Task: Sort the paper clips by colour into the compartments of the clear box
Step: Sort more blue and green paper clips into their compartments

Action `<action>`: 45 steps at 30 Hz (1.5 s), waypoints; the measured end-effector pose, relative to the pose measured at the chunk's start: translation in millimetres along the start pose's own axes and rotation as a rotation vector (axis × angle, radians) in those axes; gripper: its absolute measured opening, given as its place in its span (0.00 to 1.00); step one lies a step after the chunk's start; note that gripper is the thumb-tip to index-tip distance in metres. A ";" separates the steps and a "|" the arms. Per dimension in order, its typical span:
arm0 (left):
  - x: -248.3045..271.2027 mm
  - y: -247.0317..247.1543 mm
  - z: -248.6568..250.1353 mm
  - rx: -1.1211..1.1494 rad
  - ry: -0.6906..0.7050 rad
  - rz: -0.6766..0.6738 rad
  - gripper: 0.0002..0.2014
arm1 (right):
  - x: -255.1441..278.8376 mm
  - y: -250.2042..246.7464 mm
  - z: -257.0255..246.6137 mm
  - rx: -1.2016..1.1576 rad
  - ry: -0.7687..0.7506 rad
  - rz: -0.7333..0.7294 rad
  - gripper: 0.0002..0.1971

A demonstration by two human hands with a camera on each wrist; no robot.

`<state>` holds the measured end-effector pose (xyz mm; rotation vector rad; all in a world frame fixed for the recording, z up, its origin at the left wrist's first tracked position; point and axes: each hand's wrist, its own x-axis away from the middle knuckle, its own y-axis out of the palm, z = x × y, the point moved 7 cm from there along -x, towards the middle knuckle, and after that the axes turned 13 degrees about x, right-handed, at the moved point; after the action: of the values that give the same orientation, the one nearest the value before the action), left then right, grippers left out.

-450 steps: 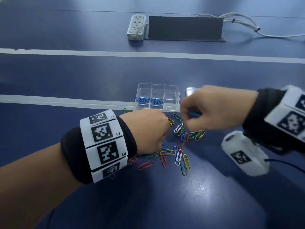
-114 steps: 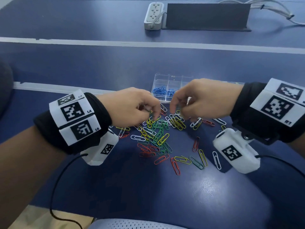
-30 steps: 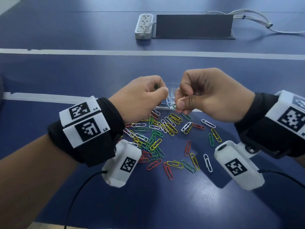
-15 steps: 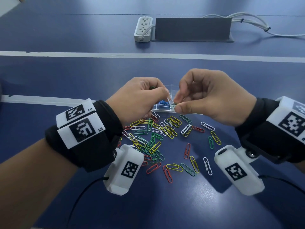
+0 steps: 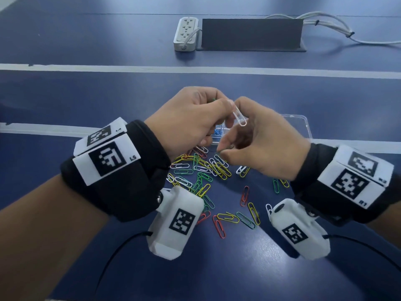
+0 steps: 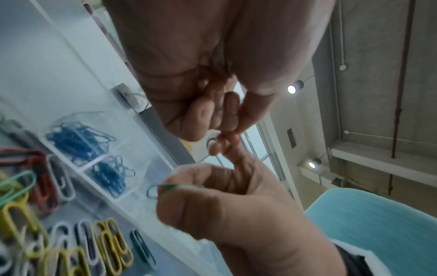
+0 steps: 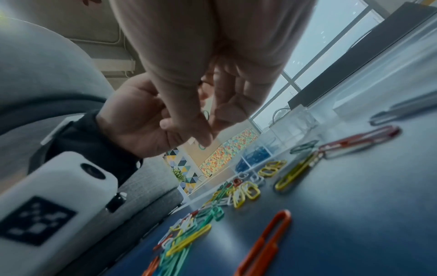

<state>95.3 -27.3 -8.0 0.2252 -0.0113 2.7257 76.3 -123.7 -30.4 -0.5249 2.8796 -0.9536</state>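
My left hand is raised over the pile and pinches a white paper clip between thumb and forefinger. A green tip pokes from its curled fingers. My right hand is close beside it, a little lower, and pinches a green clip; its forefinger reaches up to the left fingertips. The clear box lies behind both hands and is mostly hidden. Blue clips fill two of its near compartments. Loose yellow, green, white and red clips lie scattered below the hands.
A white power strip, a dark grey block and white cables sit at the far side of the blue table. Stray clips lie between my wrist cameras. White lines cross the tabletop.
The hands, pressed together on joined clips half a second ago, have parted slightly. The white clip now shows in the left fingers, and the right hand has sunk with the green one.
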 end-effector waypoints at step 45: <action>-1.7 -18.0 -32.3 -0.883 -0.118 -0.144 0.06 | -6.9 -17.8 30.1 0.705 0.162 -0.321 0.13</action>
<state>98.8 -10.1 -40.6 0.1133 -1.1400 2.2962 93.1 -151.8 -44.5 -0.8621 2.3520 -2.0080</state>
